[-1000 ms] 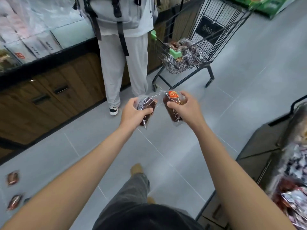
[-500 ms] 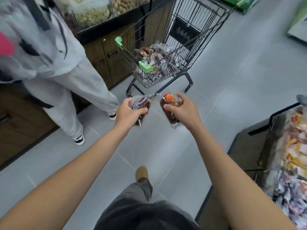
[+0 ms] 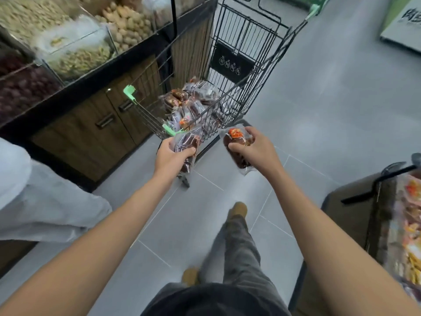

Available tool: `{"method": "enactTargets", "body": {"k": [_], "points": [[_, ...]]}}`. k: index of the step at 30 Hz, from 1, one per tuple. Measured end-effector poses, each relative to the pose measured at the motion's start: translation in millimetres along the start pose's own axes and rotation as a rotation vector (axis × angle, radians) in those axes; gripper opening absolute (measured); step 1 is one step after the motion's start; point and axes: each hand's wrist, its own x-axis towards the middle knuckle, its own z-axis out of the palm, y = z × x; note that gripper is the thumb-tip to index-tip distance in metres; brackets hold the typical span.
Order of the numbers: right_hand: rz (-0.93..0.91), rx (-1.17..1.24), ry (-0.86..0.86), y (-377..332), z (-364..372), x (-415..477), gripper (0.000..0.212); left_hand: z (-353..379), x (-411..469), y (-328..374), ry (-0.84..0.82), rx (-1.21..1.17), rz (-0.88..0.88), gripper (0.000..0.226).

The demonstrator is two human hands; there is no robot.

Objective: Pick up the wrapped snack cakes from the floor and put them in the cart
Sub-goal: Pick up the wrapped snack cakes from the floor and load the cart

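The left hand [image 3: 169,156] curls its fingers round a brown snack cake in a clear wrapper [image 3: 185,142]. The right hand [image 3: 255,151] grips another brown wrapped cake with an orange label [image 3: 237,142]. Both are near the black wire cart [image 3: 248,35] at twelve o'clock. A pile of wrapped cakes [image 3: 189,103] already lies inside. I think these two go in next.

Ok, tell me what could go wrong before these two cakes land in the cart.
1. The left hand and right hand hold the left cake and right cake short of the cart; released now, both likely hit the floor.
2. The pile in the cart looks high at its near end, so added cakes might slide off.
3. Another person's leg is close at left; a step could bump it.
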Motion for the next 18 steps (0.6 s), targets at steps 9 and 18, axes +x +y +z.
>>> {"method": "enactTargets", "body": {"k": [9,18], "points": [[0.011,-0.008,-0.184,12,-25,171,0.053,89,119,39,0.07,0.043,-0.149,0.047],[-0.067,-0.104,-0.413,-4,-19,309,0.046,137,202,69,0.258,-0.06,-0.257,0.052]]}}
